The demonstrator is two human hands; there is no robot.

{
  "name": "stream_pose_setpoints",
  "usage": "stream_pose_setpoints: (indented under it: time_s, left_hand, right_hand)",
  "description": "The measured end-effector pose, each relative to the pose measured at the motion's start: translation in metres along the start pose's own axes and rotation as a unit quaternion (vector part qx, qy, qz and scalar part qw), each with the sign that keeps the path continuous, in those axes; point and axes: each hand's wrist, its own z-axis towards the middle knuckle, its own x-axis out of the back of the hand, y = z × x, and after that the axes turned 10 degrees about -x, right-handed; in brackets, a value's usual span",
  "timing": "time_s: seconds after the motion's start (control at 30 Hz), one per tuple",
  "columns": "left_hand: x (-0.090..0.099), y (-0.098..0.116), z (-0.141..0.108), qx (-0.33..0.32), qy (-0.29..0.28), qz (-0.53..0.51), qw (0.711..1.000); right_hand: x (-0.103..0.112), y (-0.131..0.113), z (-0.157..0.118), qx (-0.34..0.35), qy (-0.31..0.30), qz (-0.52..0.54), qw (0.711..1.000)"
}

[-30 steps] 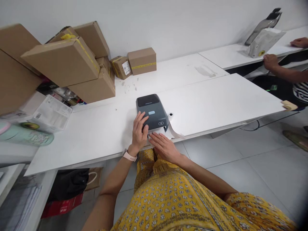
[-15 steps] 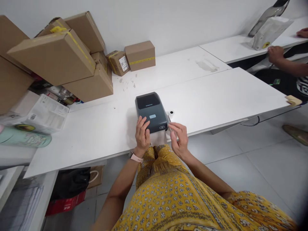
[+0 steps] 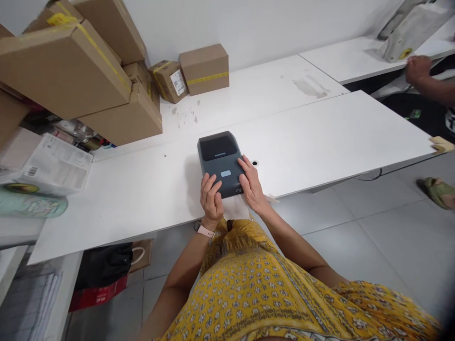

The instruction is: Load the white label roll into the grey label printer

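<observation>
A dark grey box-shaped device (image 3: 220,163) with a black upper panel and a small light blue rectangle is at the front edge of the white table (image 3: 142,189). My left hand (image 3: 211,199) grips its lower left side, fingers bent over the top face. On its right side lies my right hand (image 3: 251,183), fingers on the edge and top. A small white round piece with a dark centre (image 3: 255,163) is just right of the device. Something pale, partly hidden, shows below the device between my hands.
Cardboard boxes (image 3: 64,71) are stacked at the back left, with two smaller ones (image 3: 205,71) beside them. A white carton (image 3: 53,163) and a mint green bottle (image 3: 33,203) stand at the left. Another person's hand (image 3: 418,71) is at the far right.
My right hand has moved from beside the device onto its right side and top. My left hand stays on the device. The camera view has shifted slightly.
</observation>
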Motion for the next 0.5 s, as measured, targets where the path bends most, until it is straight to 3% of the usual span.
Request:
stream_pose_setpoints:
  time_s: [0.1, 0.2, 0.3, 0.37, 0.4, 0.5]
  left_hand:
    - [-0.005, -0.005, 0.000, 0.001, 0.024, -0.004, 1.000]
    - [0.000, 0.002, 0.003, 0.027, 0.003, -0.022, 0.999]
    - [0.015, 0.026, -0.005, 0.159, 0.025, -0.049, 0.986]
    - [0.026, 0.046, -0.017, 0.296, 0.112, -0.061, 0.947]
    - [0.030, 0.056, -0.024, 0.371, 0.126, -0.080, 0.917]
    - [0.034, 0.077, -0.036, 0.530, 0.031, -0.214, 0.820]
  right_hand:
    - [0.000, 0.000, 0.001, 0.013, 0.005, -0.019, 1.000]
    - [0.006, -0.001, 0.006, 0.037, -0.012, -0.044, 0.998]
    - [0.013, -0.002, 0.009, 0.063, -0.044, -0.055, 0.996]
    - [0.015, -0.001, 0.011, 0.069, -0.058, -0.050, 0.995]
    - [0.016, 0.000, 0.011, 0.070, -0.061, -0.044, 0.995]
    - [0.014, 0.002, 0.011, 0.070, -0.056, -0.021, 0.996]
